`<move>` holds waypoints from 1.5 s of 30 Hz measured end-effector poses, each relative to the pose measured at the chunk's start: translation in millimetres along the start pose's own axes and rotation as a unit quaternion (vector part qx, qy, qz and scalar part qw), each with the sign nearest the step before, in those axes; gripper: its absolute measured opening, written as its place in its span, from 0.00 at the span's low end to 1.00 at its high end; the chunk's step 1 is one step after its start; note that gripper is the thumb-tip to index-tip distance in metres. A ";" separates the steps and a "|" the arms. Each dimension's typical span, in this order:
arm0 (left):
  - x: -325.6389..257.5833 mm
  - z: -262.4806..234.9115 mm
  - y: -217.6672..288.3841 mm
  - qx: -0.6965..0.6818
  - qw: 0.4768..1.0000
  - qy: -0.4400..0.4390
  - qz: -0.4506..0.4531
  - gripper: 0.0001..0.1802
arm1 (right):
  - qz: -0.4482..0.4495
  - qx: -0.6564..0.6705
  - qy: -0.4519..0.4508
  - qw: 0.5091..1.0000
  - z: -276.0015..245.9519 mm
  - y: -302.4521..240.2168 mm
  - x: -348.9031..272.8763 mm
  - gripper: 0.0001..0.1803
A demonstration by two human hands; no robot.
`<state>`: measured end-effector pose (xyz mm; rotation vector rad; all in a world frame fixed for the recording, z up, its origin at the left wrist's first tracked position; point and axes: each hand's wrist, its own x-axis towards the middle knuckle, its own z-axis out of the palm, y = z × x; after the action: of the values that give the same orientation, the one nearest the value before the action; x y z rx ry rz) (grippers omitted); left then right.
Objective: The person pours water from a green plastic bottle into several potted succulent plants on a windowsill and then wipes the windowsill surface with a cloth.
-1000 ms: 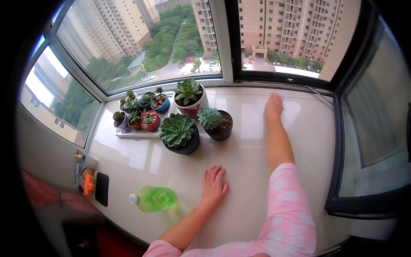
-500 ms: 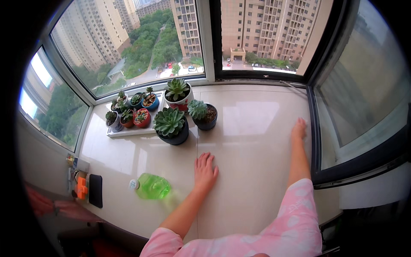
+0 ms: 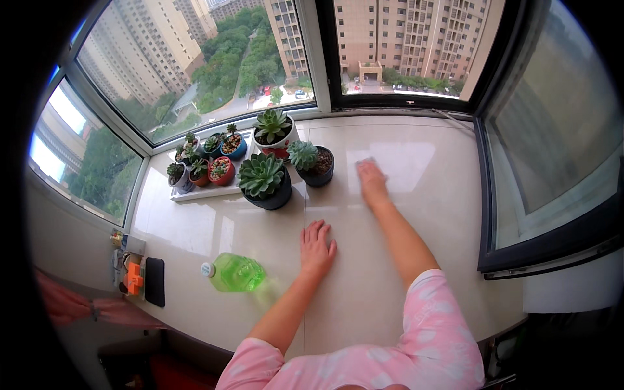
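Wiping near the windowsill's (image 3: 416, 273) back edge, the right hand (image 3: 372, 182) pressed flat on a pale cloth (image 3: 365, 161); the left hand (image 3: 316, 250) lay open mid-sill. One wide swipe could've knocked the dark succulent pot (image 3: 316, 166) just beside it.

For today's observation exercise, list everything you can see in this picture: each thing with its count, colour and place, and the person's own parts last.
Windowsill: one, pale cream, below the windows.
Large succulent pots: three, dark and white-red, mid-sill, by the tray.
Small succulent pots: about six, red, blue and dark, on the tray.
Tray: one, white, left rear of sill.
Bottle: one, green, white cap, lying left of the left hand.
Flat case: one, black, sill's left end.
Orange object: one, beside the case.
Cloth: one, pale, under the right hand.
Left hand: flat on sill.
Right hand: on the cloth.
Sleeves: pink.
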<state>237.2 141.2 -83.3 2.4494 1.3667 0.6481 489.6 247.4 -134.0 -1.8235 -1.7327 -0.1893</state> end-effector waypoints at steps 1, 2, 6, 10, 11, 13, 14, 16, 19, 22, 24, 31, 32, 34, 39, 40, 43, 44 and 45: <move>-2.0 -1.0 -2.4 0.002 1.000 0.003 -0.003 0.24 | 0.049 -0.015 -0.005 0.999 -7.2 9.3 -0.3 0.18; -3.5 -1.9 -3.7 0.002 1.000 0.007 -0.004 0.24 | 0.099 -0.032 -0.009 0.995 -17.9 21.6 -2.3 0.18; 0.5 0.4 -0.5 -0.005 1.000 0.002 0.006 0.24 | 0.189 -0.144 0.019 0.971 -66.9 113.2 -43.3 0.18; -2.8 0.8 -3.5 -0.003 1.000 0.017 0.004 0.24 | 0.286 -0.222 -0.014 0.932 -126.2 159.9 -95.4 0.20; -1.9 1.9 -2.7 -0.005 1.000 0.022 0.008 0.24 | 0.288 -0.226 -0.013 0.930 -136.8 171.0 -109.0 0.20; -1.0 3.6 -2.7 -0.008 1.000 0.023 0.010 0.23 | 0.351 -0.184 0.023 0.918 -154.1 176.5 -124.1 0.20; -1.2 4.4 -2.5 -0.007 1.000 0.024 0.009 0.23 | 0.350 -0.187 0.023 0.917 -155.1 176.5 -127.1 0.20; -1.8 5.0 -3.7 -0.006 1.000 0.025 0.003 0.24 | 0.346 0.009 0.076 0.935 -154.7 150.3 -118.1 0.20; -0.1 6.1 -2.6 -0.006 0.999 0.035 0.005 0.23 | 0.307 0.243 0.093 0.915 -115.3 70.1 -90.4 0.22; 0.2 3.5 -0.7 -0.009 0.999 0.040 0.013 0.23 | 0.184 0.366 -0.013 0.912 -52.6 -46.3 -79.7 0.26; 0.1 0.6 -3.0 -0.004 0.999 0.039 0.011 0.23 | -0.048 0.147 -0.042 0.987 -37.1 -100.9 -88.0 0.20; 3.3 6.8 -1.7 -0.010 0.999 0.046 0.026 0.22 | 0.082 0.098 -0.005 0.992 -24.3 -40.8 -91.5 0.21; 1.4 6.4 -6.5 -0.016 0.999 0.038 0.021 0.22 | 0.080 0.051 -0.002 0.996 -32.1 -20.1 -95.0 0.21; 0.9 7.1 -7.2 -0.019 0.998 0.055 0.024 0.21 | 0.114 -0.034 -0.011 0.993 -59.0 19.8 -104.4 0.21; -1.1 3.8 -9.5 -0.022 0.996 0.076 0.044 0.19 | 0.270 -0.145 -0.027 0.952 -127.8 79.5 -140.1 0.22; -0.8 3.3 -8.7 -0.023 0.996 0.074 0.034 0.19 | 0.302 -0.181 -0.005 0.936 -135.5 86.9 -151.2 0.22; 1.5 4.6 -5.9 -0.030 0.996 0.073 0.031 0.18 | 0.362 -0.230 0.008 0.903 -153.7 99.4 -183.1 0.22; 2.8 6.3 -3.7 -0.028 0.996 0.074 0.031 0.18 | 0.368 -0.240 0.015 0.898 -160.7 104.0 -193.1 0.22; 3.1 5.9 -3.2 -0.036 0.996 0.073 0.040 0.18 | 0.397 -0.229 0.002 0.889 -167.5 101.6 -199.1 0.21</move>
<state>239.2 145.4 -89.0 2.4513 1.2782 0.8957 609.2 -5.0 -131.4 -2.7153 -0.8402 -0.2716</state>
